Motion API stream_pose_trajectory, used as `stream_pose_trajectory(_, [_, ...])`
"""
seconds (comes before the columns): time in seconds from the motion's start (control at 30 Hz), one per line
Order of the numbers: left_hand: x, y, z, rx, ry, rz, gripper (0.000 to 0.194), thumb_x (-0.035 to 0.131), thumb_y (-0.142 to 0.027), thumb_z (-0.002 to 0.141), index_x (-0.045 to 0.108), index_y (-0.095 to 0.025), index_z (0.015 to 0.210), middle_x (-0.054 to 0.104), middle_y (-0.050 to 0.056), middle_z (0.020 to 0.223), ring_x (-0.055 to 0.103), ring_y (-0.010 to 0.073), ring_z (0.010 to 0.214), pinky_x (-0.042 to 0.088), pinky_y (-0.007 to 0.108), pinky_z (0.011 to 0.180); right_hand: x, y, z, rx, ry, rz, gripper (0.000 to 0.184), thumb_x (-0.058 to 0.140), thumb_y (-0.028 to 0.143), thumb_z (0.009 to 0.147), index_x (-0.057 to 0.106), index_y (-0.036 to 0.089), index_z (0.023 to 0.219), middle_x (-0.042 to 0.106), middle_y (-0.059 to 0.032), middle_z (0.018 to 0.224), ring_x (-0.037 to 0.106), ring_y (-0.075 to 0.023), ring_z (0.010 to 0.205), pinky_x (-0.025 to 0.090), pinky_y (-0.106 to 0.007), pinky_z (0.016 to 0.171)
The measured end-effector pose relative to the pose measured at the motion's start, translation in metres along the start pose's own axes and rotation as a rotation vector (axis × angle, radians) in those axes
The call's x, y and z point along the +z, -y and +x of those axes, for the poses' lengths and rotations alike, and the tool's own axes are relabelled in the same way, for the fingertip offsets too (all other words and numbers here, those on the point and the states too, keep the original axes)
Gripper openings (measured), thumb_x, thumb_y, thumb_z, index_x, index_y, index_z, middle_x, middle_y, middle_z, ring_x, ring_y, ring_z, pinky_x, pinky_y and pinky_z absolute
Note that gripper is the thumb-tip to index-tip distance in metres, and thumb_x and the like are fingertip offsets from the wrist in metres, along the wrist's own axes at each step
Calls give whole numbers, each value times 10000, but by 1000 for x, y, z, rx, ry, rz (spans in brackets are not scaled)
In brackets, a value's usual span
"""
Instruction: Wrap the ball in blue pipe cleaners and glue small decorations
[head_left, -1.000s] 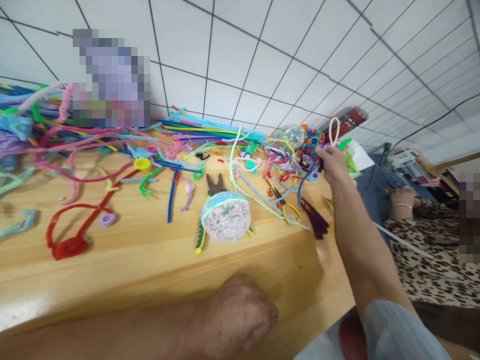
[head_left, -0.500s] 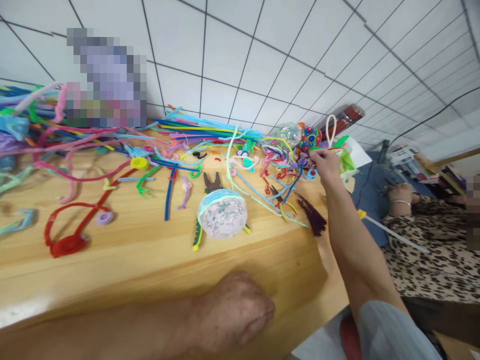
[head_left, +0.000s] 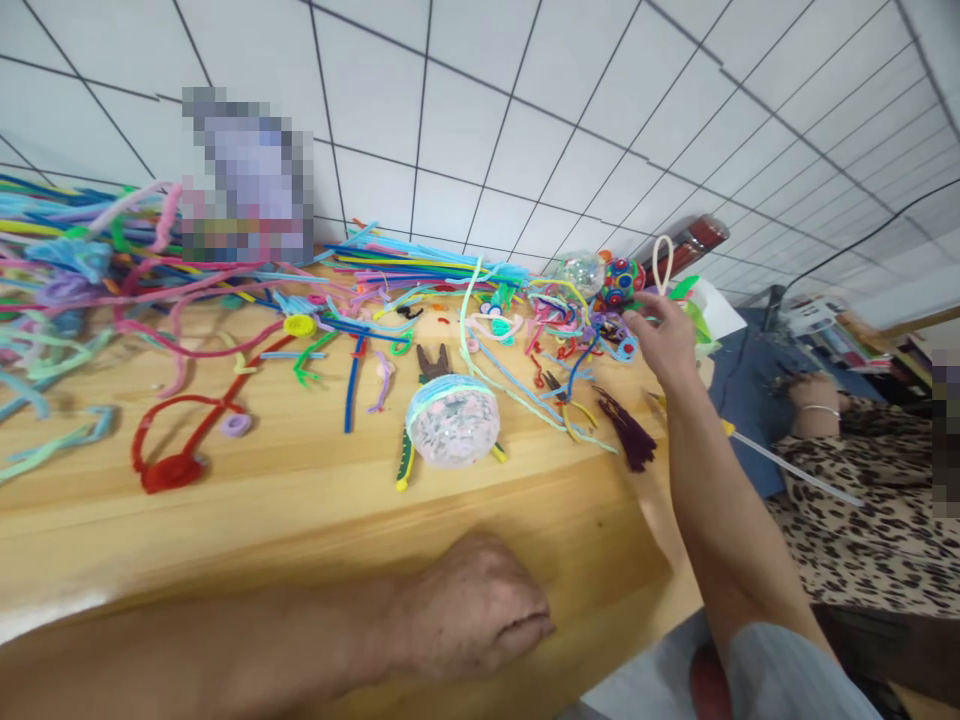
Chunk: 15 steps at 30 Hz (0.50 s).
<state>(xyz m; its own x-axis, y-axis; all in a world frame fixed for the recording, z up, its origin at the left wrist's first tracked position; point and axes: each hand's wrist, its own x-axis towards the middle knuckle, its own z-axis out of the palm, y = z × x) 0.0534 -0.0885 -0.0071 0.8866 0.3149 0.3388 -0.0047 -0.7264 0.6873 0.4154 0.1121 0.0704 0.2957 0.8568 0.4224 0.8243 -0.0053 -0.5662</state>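
My left hand lies as a closed fist on the near edge of the wooden table, with nothing seen in it. My right hand reaches to the far right end of the table, fingers loosely spread beside a tangle of coloured pipe cleaners. A white pipe-cleaner loop stands just above that hand, next to a multicoloured ball. In the middle of the table sits a clear glitter ball wrapped with light-blue pipe cleaner.
Long pipe cleaners are bundled along the tiled wall. Pliers lie behind the glitter ball, a dark tassel lies near the right edge and a red pipe-cleaner shape at the left. Another person in leopard print sits to the right.
My right hand pinched something small at the tangle, then dropped slightly and its fingers came apart. My left fist has stayed put. The view has shifted a little.
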Motion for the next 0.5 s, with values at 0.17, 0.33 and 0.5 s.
stream_pose_trajectory(0.17, [-1,2,-3,-10,7,21,313,502,-283,1073,666,-198,820,725,-3,698,654,135,638,431,294,661,12,26,-59,-222,216,-27,162,699,336,910,794,254,1014,783,-52,992,707,-241,878,556,-392,874])
stream_pose_trajectory(0.33, [-1,2,-4,14,-23,11,303,466,-225,1062,629,-202,808,710,-5,697,650,136,644,433,291,669,22,23,-84,-427,246,-319,333,518,135,940,790,229,1106,756,-105,1092,665,-287,1084,513,-443,1007])
stream_pose_trajectory(0.5, [2,3,-4,30,-57,1,302,460,-206,1054,614,-202,794,711,-11,697,654,131,645,415,311,656,30,-15,-52,-349,171,-559,472,447,37,895,778,181,1198,689,-168,1191,602,-309,1105,511,-441,959])
